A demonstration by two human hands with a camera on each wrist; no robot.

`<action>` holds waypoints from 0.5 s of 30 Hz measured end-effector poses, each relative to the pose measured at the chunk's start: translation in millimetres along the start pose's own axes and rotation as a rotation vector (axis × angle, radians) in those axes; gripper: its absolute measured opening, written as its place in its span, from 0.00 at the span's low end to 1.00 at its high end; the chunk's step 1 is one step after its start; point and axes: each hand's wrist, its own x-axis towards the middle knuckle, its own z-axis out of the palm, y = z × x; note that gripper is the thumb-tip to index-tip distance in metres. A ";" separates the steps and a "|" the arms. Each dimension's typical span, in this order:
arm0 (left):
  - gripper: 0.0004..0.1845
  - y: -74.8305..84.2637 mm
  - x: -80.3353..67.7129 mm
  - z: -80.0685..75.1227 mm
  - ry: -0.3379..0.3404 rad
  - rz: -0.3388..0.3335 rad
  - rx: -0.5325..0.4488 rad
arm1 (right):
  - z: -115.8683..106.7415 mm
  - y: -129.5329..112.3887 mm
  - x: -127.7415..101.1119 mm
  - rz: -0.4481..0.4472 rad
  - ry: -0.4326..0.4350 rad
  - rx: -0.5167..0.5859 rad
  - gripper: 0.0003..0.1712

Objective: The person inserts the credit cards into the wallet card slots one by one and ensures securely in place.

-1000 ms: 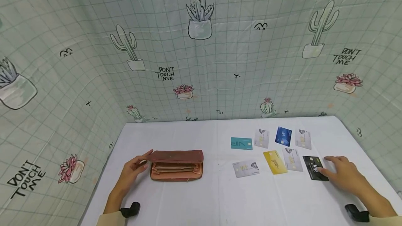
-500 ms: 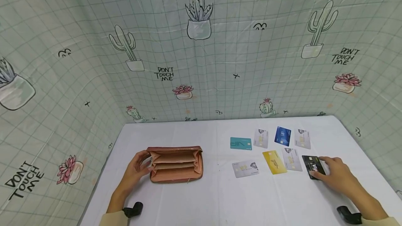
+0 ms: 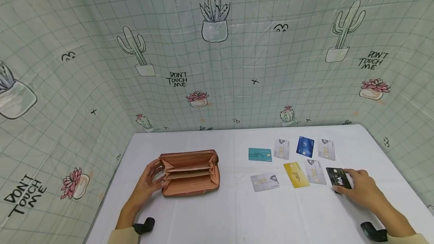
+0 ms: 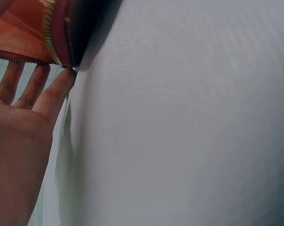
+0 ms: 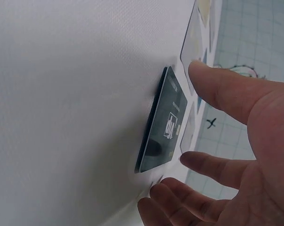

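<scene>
An orange-brown zip wallet (image 3: pixel 190 172) lies wide open on the white table (image 3: pixel 237 214), its inner pockets showing. My left hand (image 3: pixel 149 180) rests at its left end, straight fingers (image 4: pixel 43 89) touching the zipper edge of the wallet (image 4: pixel 33 33). At the right, my right hand (image 3: pixel 361 188) reaches the black card (image 3: pixel 338 178). In the right wrist view the black card (image 5: pixel 163 125) tilts up off the cloth. The fingertips (image 5: pixel 198 162) of my right hand (image 5: pixel 255 155) are at its edge and the thumb is held apart above it.
Several more cards lie left of the black one: teal (image 3: pixel 260 154), blue (image 3: pixel 305 146), yellow (image 3: pixel 296 174) and silver ones (image 3: pixel 265 182). A cactus-print cloth (image 3: pixel 217 67) walls in the table at the back and both sides.
The wallet has gone from nearly shut to spread wide open under my left hand. My right hand has slid over the black card, which has shifted slightly and tilted up.
</scene>
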 end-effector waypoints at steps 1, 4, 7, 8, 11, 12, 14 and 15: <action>0.47 0.6 0.3 0.4 -0.005 -0.013 0.005 | 0.3 -0.2 0.1 0.004 0.001 0.002 0.49; 0.50 2.7 1.6 1.1 -0.025 -0.039 0.012 | 1.4 -1.0 0.2 0.007 0.003 0.004 0.50; 0.53 4.1 3.5 1.0 -0.044 -0.057 0.009 | 1.9 -1.9 0.2 0.009 0.005 0.007 0.50; 0.54 4.8 4.2 1.1 -0.051 -0.063 0.007 | 2.1 -2.3 -0.1 0.010 0.003 0.008 0.50; 0.57 6.3 7.1 1.2 -0.065 -0.078 0.001 | 2.5 -3.5 -0.5 0.011 0.001 0.013 0.49; 0.58 6.7 8.0 1.4 -0.068 -0.080 0.004 | 2.7 -3.9 -0.7 0.011 0.000 0.014 0.49; 0.58 7.3 9.5 1.2 -0.068 -0.088 0.007 | 3.3 -4.5 -0.7 0.011 -0.002 0.014 0.49; 0.58 7.7 10.3 1.1 -0.067 -0.091 0.011 | 3.5 -4.7 -0.6 0.010 -0.001 0.014 0.49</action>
